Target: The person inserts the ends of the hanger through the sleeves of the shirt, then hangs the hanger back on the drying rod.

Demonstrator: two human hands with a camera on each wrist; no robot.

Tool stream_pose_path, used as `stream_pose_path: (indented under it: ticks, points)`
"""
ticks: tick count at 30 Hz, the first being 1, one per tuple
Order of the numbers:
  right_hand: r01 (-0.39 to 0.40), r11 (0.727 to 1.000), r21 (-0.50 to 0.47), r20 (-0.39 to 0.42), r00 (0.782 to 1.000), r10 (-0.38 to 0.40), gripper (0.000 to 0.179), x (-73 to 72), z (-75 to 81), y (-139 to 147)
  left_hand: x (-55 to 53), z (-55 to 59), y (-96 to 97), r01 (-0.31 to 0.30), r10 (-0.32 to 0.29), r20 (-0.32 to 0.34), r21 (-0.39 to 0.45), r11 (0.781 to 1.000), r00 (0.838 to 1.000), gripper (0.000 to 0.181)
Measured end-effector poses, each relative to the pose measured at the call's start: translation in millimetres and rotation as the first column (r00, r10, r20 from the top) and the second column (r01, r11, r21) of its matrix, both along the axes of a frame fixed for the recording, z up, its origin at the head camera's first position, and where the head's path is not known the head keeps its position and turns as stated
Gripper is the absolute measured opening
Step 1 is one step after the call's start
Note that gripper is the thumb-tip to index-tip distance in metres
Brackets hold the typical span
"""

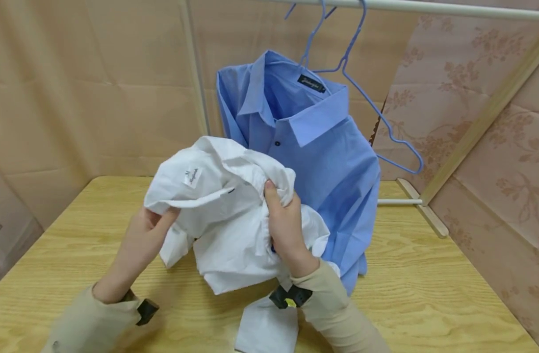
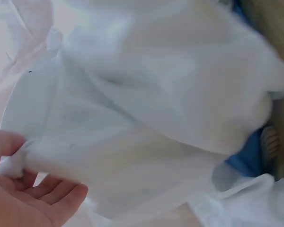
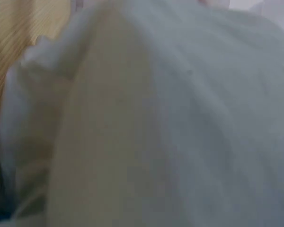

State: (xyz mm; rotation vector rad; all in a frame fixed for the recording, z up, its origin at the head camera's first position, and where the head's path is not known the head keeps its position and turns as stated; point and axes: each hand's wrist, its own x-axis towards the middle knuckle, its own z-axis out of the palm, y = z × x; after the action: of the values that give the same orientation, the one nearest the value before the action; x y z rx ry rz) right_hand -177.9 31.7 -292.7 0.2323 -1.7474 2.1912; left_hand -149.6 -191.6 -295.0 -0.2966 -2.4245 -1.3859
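A bunched white shirt [image 1: 234,225] is held up between both hands over the table, its collar facing up and a small label showing inside. My left hand [image 1: 147,233] pinches the collar's edge at the left, thumb on top; the left wrist view shows the same hand [image 2: 33,189] gripping a fold of white cloth [image 2: 146,109]. With the thumb up, my right hand [image 1: 287,225] grips the shirt's other side. White cloth [image 3: 170,118] fills most of the right wrist view and hides that hand's fingers. One white sleeve end [image 1: 269,323] hangs below the right wrist.
Just behind, a blue shirt [image 1: 331,166] hangs on a hanger from a white rail [image 1: 428,7]. An uncovered blue hanger [image 1: 395,139] hangs beside it. The rack's wooden foot [image 1: 423,208] stands at the right of the wooden table [image 1: 428,294]. Curtains [image 1: 97,88] surround the table.
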Motion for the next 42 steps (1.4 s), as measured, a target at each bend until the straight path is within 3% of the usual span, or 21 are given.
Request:
stream_pose_path:
  ticks: [3,5,8,11,15,19,23,26,28,30,33,36,38,42]
  points:
    - [-0.011,0.988,0.155,-0.037,0.999,0.017,0.027,1.5,-4.3,-2.3,1.3,6.6,-5.0,0.024,-0.019,-0.028,0.195,0.981,0.999,0.042]
    - [-0.02,0.965,0.261,-0.054,0.998,0.035,0.029,3.3,-7.0,-4.0,1.2,10.0,-7.3,0.037,-0.012,-0.081,0.315,0.948,0.997,0.038]
    - [-0.056,0.91,0.41,-0.062,0.994,0.089,0.03,7.1,-10.5,-6.5,1.1,13.6,-10.3,0.052,0.012,-0.138,0.452,0.89,0.99,0.028]
    - [-0.123,0.828,0.547,-0.038,0.985,0.171,0.028,11.2,-14.7,-9.3,1.4,16.0,-12.8,0.036,0.052,-0.149,0.535,0.844,0.987,0.016]
    - [-0.197,0.675,0.711,0.012,0.963,0.267,0.021,16.7,-18.8,-13.9,2.6,17.4,-14.8,0.041,0.059,-0.159,0.565,0.824,0.986,0.005]
    - [-0.24,0.532,0.812,0.045,0.935,0.353,0.013,21.5,-21.1,-19.0,5.2,17.4,-13.7,0.093,0.015,-0.197,0.53,0.843,0.98,0.006]
    - [-0.282,0.392,0.876,0.085,0.889,0.449,0.014,24.8,-25.0,-25.0,10.0,17.6,-10.5,0.124,-0.031,-0.217,0.432,0.893,0.976,0.009]
    - [-0.268,0.281,0.922,0.099,0.863,0.496,0.017,27.3,-27.4,-28.6,13.7,17.8,-7.9,0.128,-0.051,-0.216,0.357,0.925,0.975,0.011]
    - [-0.247,0.233,0.941,0.096,0.852,0.514,0.017,28.7,-27.6,-29.7,15.5,17.7,-7.1,0.129,-0.058,-0.224,0.317,0.94,0.973,0.013]
    - [-0.232,0.208,0.95,0.089,0.841,0.534,0.017,28.7,-28.1,-30.6,16.4,17.2,-7.2,0.174,-0.095,-0.252,0.312,0.934,0.963,0.015]
    - [-0.217,0.189,0.958,0.081,0.833,0.547,0.013,28.4,-28.6,-31.8,18.7,16.0,-6.6,0.27,-0.174,-0.317,0.29,0.918,0.932,0.018]
    - [-0.2,0.188,0.962,0.07,0.842,0.535,0.01,28.5,-29.0,-32.7,22.0,15.0,-4.7,0.384,-0.27,-0.383,0.263,0.885,0.884,0.018]
    - [-0.208,0.211,0.955,0.075,0.858,0.509,0.008,29.0,-27.8,-32.2,25.1,15.9,-3.6,0.413,-0.295,-0.404,0.245,0.877,0.866,0.017]
    - [-0.323,0.308,0.895,0.152,0.87,0.47,0.02,27.6,-21.4,-26.1,30.5,21.2,-4.5,0.429,-0.299,-0.428,0.246,0.869,0.853,0.016]
